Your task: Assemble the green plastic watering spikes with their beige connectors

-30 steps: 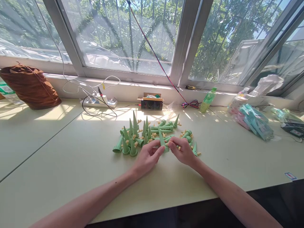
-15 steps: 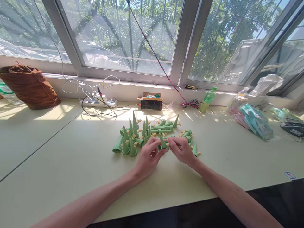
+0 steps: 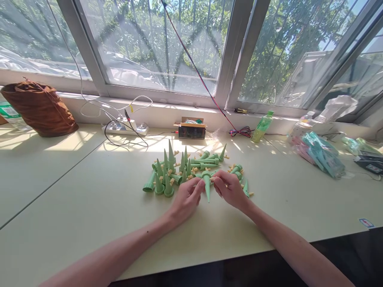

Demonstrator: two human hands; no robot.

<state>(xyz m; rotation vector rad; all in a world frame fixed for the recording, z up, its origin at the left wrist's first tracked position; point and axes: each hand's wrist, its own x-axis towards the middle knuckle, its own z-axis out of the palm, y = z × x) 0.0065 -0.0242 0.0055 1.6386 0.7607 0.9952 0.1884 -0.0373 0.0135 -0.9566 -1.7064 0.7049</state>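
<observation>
Between both hands is a green plastic watering spike [image 3: 207, 186], its pointed tip directed down toward me and its wide cap at the top. My left hand [image 3: 187, 197] grips it from the left, thumb and fingers closed near the cap. At its right side, the fingertips of my right hand [image 3: 231, 190] pinch a small yellow valve [image 3: 212, 180], mostly hidden by the fingers. Just beyond the hands lies a group of similar spikes with yellow valves; several stand upright like this spike [image 3: 168, 187], and others lie flat like this one [image 3: 149, 183].
Along the window sill side stand a power strip [image 3: 115, 128] with cables, a small dark box [image 3: 192, 132], a coiled red-black wire [image 3: 241, 131] and a green bottle [image 3: 262, 126]. A brown cloth bag [image 3: 40, 109] is at left, plastic packets [image 3: 323, 153] at right.
The held watering spike has turned over: its tip pointed up before and now points down toward me. My left fingers have shifted round it; both hands stay in nearly the same place.
</observation>
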